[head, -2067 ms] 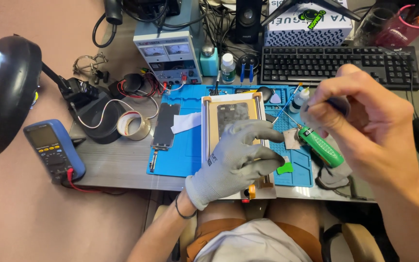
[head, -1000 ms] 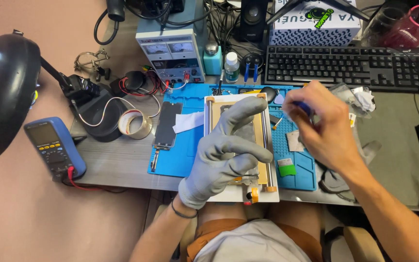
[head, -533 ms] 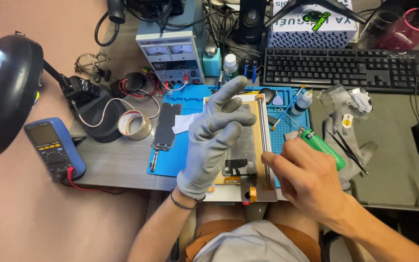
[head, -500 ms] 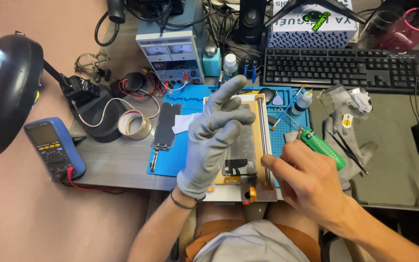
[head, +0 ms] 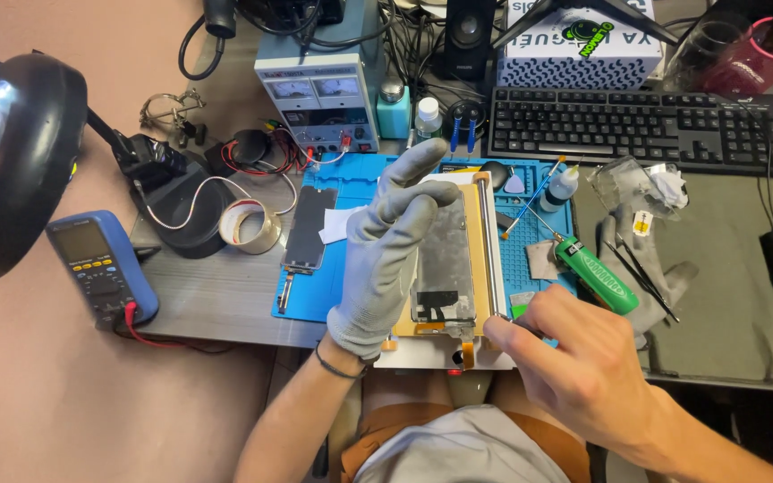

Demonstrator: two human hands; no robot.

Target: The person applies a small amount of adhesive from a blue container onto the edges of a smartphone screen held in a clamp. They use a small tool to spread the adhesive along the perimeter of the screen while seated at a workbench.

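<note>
L hand (head: 385, 259) – grey glove, black wristband; R hand (head: 583, 358) bare.

What my hands are covering

My gloved left hand (head: 386, 259) is hiding the left side of the phone panel (head: 445, 259); my right hand (head: 583, 367) is concealing whatever its fingertips are pinching, and the magnifier lamp (head: 11, 161) is running off the left edge.

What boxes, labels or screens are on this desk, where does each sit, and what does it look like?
Patterned box: back centre behind the keyboard, white with black dots and a green sticker.
Power supply: back left, pale box with two small meter windows.
Multimeter: front left edge, blue case with a grey blank screen.
Phone screen: flat on the blue mat, dark rectangle, left of the gloved left hand.
</note>
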